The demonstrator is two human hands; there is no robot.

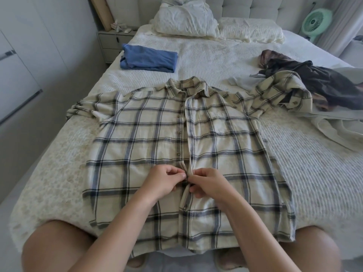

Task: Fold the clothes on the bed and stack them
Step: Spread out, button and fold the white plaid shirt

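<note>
Cream flannel shirt with a dark blue-grey windowpane plaid [157, 138], laid face up on the white ribbed bedspread [216, 55], collar toward 12 o'clock and hem toward 6 o'clock at the near edge of the bed. Its sleeves spread to 9 o'clock and 2 o'clock; the right-side sleeve runs onto a heap of unfolded garments. Both hands meet on the button placket, low on the shirt's centre line. Left hand [165, 181], at 9 o'clock of the placket, fingers curled, pinching the left front edge. Right hand [210, 183], at 3 o'clock of the placket, fingers curled, pinching the right front edge; the fingertips of the two hands touch or nearly touch. Above the hands the placket lies slightly open, with a row of small buttons along it; below them the fronts overlap. Folded blue garment [149, 59], lying flat at 11 o'clock from the hands, well apart from the shirt. Unfolded heap of dark brown and pale grey clothes [314, 79], at 2 o'clock. Two white pillows [186, 20] at 12 o'clock against the padded headboard. Mint-green fan [316, 22] at 1 o'clock, beside the bed. Grey bedside cabinet [112, 42] at 11 o'clock.
</note>
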